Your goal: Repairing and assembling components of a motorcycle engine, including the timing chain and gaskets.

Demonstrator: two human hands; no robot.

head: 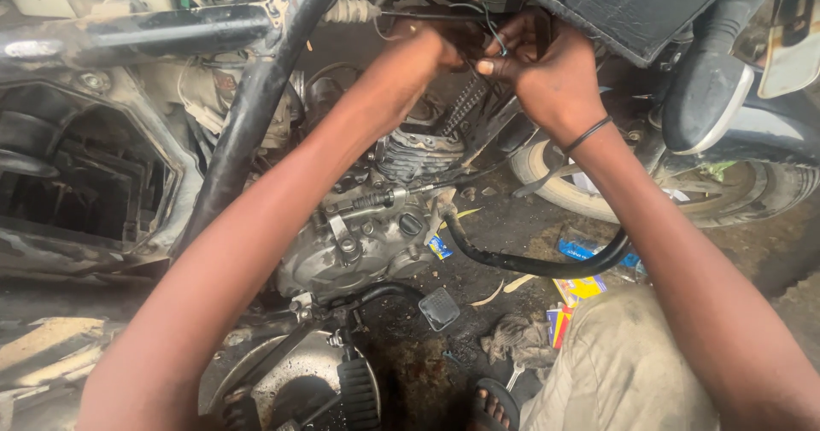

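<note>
While both hands (491, 59) pinch thin wires (489, 23), the ribbed metal engine (376, 226) sits below — greasy, rounded.

Both hands (504, 59) pinch thin wires (489, 23) above the engine (367, 234).

We see both bare arms stretched forward and upward from the bottom of the view, converging near the top centre. The left hand (423, 55) is curled, fingers bent inward and mostly hidden (we cannot tell what they close on). The right hand (547, 68) sits just beside it, nearly touching, its back toward us, thumb and fingers (489, 65) pinched together at the tip. A thin dark band circles the right wrist. The left forearm runs long and diagonal; the right forearm comes in more steeply.
</note>
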